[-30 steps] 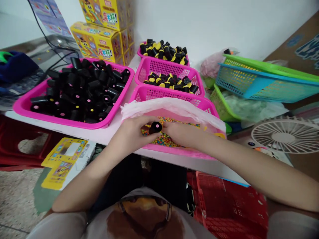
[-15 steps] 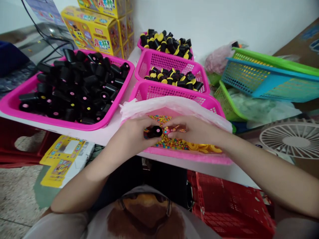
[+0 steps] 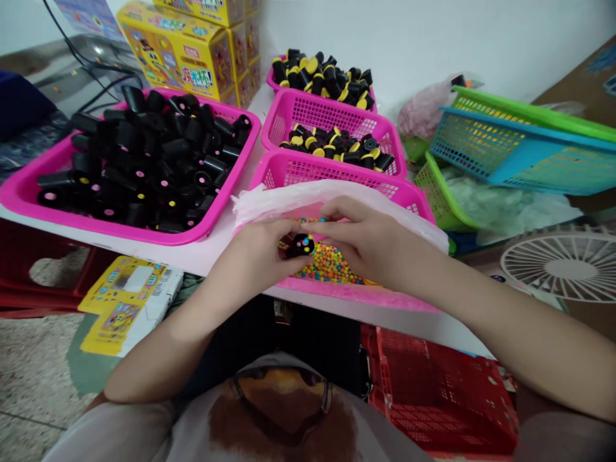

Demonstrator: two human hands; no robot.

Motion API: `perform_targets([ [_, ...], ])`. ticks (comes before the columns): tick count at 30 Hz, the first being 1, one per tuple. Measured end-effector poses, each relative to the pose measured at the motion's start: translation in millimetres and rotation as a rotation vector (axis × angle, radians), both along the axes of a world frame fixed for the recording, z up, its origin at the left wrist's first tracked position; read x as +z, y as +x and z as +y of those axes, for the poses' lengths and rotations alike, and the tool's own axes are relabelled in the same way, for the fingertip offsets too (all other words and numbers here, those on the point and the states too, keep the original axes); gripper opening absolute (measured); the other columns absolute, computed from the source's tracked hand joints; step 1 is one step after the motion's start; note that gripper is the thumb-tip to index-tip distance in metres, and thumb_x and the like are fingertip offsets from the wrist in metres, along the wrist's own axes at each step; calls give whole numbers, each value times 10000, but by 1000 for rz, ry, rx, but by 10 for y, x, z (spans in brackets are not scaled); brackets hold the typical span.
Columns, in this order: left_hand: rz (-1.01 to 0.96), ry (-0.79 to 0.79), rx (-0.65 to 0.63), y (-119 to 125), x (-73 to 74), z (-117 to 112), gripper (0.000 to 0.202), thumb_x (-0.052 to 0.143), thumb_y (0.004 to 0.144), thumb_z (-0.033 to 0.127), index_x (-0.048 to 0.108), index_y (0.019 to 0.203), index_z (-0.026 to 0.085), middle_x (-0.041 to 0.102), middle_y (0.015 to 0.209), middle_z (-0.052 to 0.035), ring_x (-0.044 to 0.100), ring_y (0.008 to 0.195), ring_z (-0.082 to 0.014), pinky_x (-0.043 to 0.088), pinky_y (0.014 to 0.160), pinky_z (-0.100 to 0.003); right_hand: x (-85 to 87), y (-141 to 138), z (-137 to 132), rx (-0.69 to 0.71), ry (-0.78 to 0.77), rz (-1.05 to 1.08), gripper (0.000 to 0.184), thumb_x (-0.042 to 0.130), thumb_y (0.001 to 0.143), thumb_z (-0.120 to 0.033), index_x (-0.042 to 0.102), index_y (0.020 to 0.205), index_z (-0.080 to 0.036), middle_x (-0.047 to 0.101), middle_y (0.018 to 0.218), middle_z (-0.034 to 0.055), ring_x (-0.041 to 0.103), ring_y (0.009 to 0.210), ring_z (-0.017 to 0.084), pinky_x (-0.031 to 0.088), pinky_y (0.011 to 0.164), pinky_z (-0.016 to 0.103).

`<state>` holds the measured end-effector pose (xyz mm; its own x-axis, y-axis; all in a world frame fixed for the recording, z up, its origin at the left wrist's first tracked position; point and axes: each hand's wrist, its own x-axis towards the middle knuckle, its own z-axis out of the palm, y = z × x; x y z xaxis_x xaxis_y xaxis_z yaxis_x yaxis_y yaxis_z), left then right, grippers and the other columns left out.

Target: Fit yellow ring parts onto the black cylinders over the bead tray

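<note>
Farther up the basket now, the right hand [image 3: 363,240] arches over colored beads [image 3: 330,264] in a narrow pinch; whether it holds any, I cannot tell. The left hand [image 3: 255,253] firmly grips a black cylinder [image 3: 299,245] above the beads, inside the pink basket's [image 3: 356,296] front rim, with little room between the hands.

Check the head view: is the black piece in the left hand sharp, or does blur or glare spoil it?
Head view: the black piece in the left hand looks fairly sharp, dots readable, no obvious glare; head view: soft, even light, wide-angle distortion bending the white table edge.
</note>
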<state>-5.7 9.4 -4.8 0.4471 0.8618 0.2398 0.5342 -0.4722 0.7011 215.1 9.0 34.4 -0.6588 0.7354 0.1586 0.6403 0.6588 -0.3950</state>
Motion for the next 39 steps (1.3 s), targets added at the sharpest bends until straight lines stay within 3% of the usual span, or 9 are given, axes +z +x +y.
perform_targets([
  [4,-16,-8,-15,-13,-19,1,269,804,834,263,748,1088,194,796,953,-28,732,829,-209,550,759,-325,3,41,14,3,5,53,375,502,1014,-173,737,1269,-316,681,1131,68,635,1025,215,547,889,361],
  [9,-53,-5,-3,-38,-36,6,268,777,825,257,706,1072,181,784,967,-31,740,852,-212,565,778,-335,-54,153,16,-64,-193,-204,380,612,945,-125,747,1261,-286,693,1255,79,678,1065,242,537,924,385],
  [14,-66,4,-6,-52,-44,13,260,749,824,253,658,1057,182,784,1024,-50,747,886,-214,580,809,-348,-45,427,2,-92,-299,-404,198,753,871,-185,823,1049,-234,709,1053,92,695,931,246,527,840,359],
  [21,-50,4,-46,-39,-83,20,242,738,841,308,641,1030,192,779,996,-51,747,860,-217,597,802,-363,-45,605,-120,-76,-355,-391,140,693,885,-188,813,955,-207,770,995,91,706,919,238,531,851,378],
  [25,-145,-15,-91,-50,-80,20,247,741,853,329,640,1035,196,778,1022,-51,753,895,-221,612,833,-374,36,629,-214,-150,-326,-345,192,690,825,-181,801,978,-215,771,984,70,717,869,219,546,782,339],
  [29,-193,-32,-116,-30,-2,-52,241,772,844,316,627,1006,212,775,1046,-45,752,938,-226,616,845,-378,82,731,-278,-336,-283,-166,220,664,788,-154,787,962,-209,784,887,43,710,748,191,567,711,323],
  [32,-203,-50,-154,39,64,-177,242,777,859,324,585,967,224,766,1049,-44,747,938,-231,611,796,-368,100,734,-401,-509,-232,194,168,701,843,-241,789,985,-224,805,954,58,745,793,208,615,757,368],
  [36,-258,-98,-169,154,53,-355,307,772,901,376,545,1056,238,737,1076,-50,742,970,-237,617,788,-365,8,448,-681,-590,-243,771,118,821,831,-306,794,946,-293,812,937,25,766,790,200,654,699,351],
  [39,-313,-19,-222,198,-27,-456,345,742,936,370,501,1159,264,708,1155,-73,731,1076,-263,631,879,-417,-210,98,-860,-571,-254,990,79,829,845,-313,804,919,-298,817,960,22,788,889,213,684,775,360],
])
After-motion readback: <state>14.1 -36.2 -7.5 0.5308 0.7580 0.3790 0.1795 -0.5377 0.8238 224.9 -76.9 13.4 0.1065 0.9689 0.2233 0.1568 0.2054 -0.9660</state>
